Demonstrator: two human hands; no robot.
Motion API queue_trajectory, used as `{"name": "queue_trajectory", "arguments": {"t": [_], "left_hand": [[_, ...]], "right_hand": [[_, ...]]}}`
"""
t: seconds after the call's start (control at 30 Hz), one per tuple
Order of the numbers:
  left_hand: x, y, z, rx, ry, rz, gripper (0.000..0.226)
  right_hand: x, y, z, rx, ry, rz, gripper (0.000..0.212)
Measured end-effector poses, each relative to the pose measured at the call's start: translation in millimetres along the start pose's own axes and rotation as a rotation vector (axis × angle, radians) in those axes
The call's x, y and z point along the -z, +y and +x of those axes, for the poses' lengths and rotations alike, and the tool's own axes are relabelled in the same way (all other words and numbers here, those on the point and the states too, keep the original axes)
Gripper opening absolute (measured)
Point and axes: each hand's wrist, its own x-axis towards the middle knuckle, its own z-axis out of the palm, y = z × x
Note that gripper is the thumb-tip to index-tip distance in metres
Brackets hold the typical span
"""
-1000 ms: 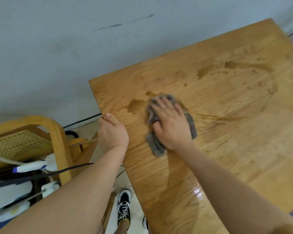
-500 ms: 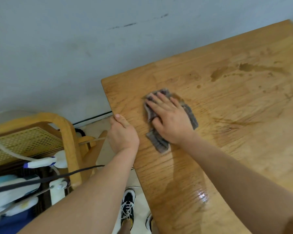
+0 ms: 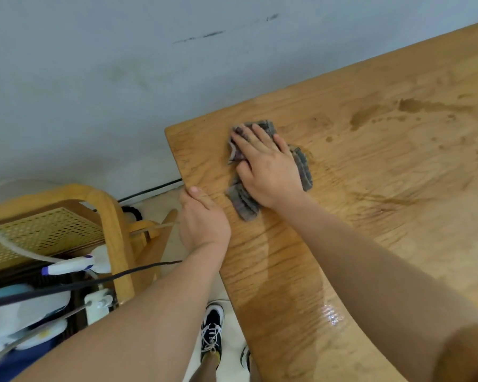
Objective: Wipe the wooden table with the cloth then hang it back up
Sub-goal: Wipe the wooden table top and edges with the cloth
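A grey, crumpled cloth lies on the wooden table near its far left corner. My right hand presses flat on the cloth, fingers spread and pointing toward the wall. Most of the cloth is hidden under the palm. My left hand grips the table's left edge, thumb on top. Dark wet patches mark the wood to the right, and a shiny wet streak runs along the near part.
A pale wall stands just beyond the table. To the left stands a wooden chair with a cane back, with spray bottles, tubing and black cables around it. My shoes show on the floor beside the table.
My right hand has slid the cloth toward the wall, over a wet patch near the corner that no longer shows. My left hand has kept its grip on the edge.
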Motion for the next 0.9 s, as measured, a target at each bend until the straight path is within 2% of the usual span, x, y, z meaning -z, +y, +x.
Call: {"name": "queue_trajectory", "arguments": {"t": [0.07, 0.1, 0.23, 0.37, 0.47, 0.53, 0.63, 0.7, 0.73, 0.9], "left_hand": [[0.7, -1.3, -0.4, 0.006, -0.007, -0.005, 0.048], [0.8, -0.7, -0.8, 0.007, -0.01, -0.015, 0.048], [0.9, 1.4, 0.4, -0.001, 0.0, -0.026, 0.045], [2.0, 0.4, 0.9, -0.023, -0.013, -0.001, 0.036], [-1.2, -0.4, 4.4, -0.029, 0.035, 0.009, 0.037], [-2.8, -0.6, 4.9, -0.016, 0.04, 0.017, 0.038], [-3.2, -0.9, -0.3, -0.011, 0.034, 0.0, 0.038], [-2.5, -3.4, -0.2, -0.02, 0.026, -0.005, 0.039], [-2.2, -4.9, 0.9, -0.027, 0.025, -0.009, 0.039], [-4.8, -2.4, 9.2, -0.059, 0.044, -0.028, 0.036]], "right_hand": [[5.1, 18.7, -25.9, -0.109, 0.031, -0.015, 0.056], [8.1, 21.7, -41.8, -0.084, 0.003, -0.035, 0.055], [6.9, -10.0, -44.8, 0.277, -0.213, -0.025, 0.05], [-4.9, -57.2, 31.8, 0.438, -0.2, -0.025, 0.044], [-14.7, -67.5, 61.5, 0.489, -0.167, -0.046, 0.043], [-18.4, -64.7, 62.9, 0.464, -0.097, -0.018, 0.044], [-12.9, -41.0, 62.9, 0.186, 0.072, -0.013, 0.048], [-8.1, -23.3, 55.5, 0.009, 0.061, -0.017, 0.049], [-6.9, -21.6, 47.0, -0.018, 0.035, -0.009, 0.049], [-5.6, -43.8, 24.9, 0.17, -0.131, 0.002, 0.05]]}}
